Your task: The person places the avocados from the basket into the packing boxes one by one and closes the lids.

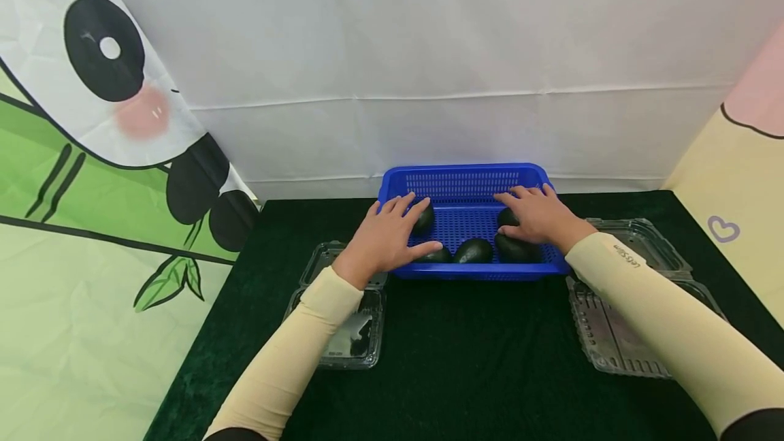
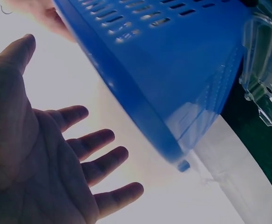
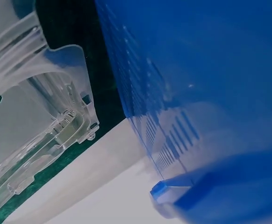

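A blue plastic basket (image 1: pixel 471 172) with slotted walls stands at the back of the table, several dark green avocados (image 1: pixel 474 251) inside. Over its left side hovers my left hand (image 1: pixel 387 233), fingers and thumb spread; the left wrist view shows that palm (image 2: pixel 38 154) bare beside the basket's wall (image 2: pixel 154 79). My right hand (image 1: pixel 539 216) reaches over the right side with fingers extended, close above avocados (image 1: pixel 517 248) there. Whether its thumb touches one I cannot tell. The right wrist view shows the basket (image 3: pixel 211 93) but not the hand.
On the left, partly behind my forearm, a clear plastic clamshell box (image 1: pixel 367 352) lies opened out. Another opened clamshell (image 1: pixel 612 352) lies on the right under my right forearm. Dark green cloth (image 1: pixel 471 359) covers the table, and a white sheet (image 1: pixel 429 53) hangs behind.
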`<state>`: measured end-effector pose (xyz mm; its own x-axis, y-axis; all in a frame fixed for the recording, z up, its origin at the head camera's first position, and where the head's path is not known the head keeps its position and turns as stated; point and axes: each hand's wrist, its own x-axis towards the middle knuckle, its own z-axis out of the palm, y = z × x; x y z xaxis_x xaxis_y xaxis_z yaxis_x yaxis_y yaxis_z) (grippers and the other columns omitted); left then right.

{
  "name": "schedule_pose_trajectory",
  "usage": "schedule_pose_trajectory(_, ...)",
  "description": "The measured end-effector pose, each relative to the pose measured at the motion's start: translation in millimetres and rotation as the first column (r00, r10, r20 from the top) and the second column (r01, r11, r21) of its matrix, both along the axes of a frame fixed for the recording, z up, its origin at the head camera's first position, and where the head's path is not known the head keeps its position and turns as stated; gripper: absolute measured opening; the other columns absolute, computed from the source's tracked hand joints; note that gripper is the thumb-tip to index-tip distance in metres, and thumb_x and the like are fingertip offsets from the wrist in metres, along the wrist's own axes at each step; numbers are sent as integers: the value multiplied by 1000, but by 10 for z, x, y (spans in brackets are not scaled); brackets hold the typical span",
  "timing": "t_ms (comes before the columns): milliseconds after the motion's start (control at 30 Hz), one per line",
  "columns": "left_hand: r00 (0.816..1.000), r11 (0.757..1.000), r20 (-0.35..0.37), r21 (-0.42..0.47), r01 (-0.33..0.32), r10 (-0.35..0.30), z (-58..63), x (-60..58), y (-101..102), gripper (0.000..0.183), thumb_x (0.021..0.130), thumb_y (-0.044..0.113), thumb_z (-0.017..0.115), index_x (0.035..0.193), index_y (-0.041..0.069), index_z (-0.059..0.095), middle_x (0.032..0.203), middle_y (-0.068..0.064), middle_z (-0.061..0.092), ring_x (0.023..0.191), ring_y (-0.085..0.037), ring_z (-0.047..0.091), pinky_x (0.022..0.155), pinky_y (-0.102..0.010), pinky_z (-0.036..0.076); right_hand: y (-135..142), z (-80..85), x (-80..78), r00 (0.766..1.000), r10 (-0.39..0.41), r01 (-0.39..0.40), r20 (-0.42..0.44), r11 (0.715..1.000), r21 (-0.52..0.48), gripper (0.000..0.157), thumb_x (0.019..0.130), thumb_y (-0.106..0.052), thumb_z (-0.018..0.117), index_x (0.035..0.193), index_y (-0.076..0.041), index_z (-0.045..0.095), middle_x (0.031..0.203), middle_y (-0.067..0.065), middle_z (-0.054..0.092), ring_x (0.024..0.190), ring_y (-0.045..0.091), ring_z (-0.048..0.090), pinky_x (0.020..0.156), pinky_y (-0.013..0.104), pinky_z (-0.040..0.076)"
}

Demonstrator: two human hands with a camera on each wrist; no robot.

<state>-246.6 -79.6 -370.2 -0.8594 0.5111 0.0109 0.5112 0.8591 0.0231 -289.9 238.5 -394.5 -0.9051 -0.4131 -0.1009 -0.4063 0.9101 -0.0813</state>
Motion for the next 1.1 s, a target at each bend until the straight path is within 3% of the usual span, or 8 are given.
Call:
schedule_pose_trajectory(500,999,999,-28,27,38,-37,19,172,-16,91,94,80,41,165,24,28,169,-10,26,152,-34,30,120,-62,22,13,-112,-25,999,-31,33,-26,996,78,72,98,-43,69,155,-6,44,151,31,45,139,56,37,114,78,8)
schedule_pose_trajectory(1100,999,998,-11,45,38,-37,-17,187,-50,91,94,80,42,165,25,27,169,-9,25,152,-35,28,121,-63,15,14,-163,-67,998,-42,46,-37,993,108,66,96,-40,73,149,-5,52,144,29,55,139,54,40,112,80,2)
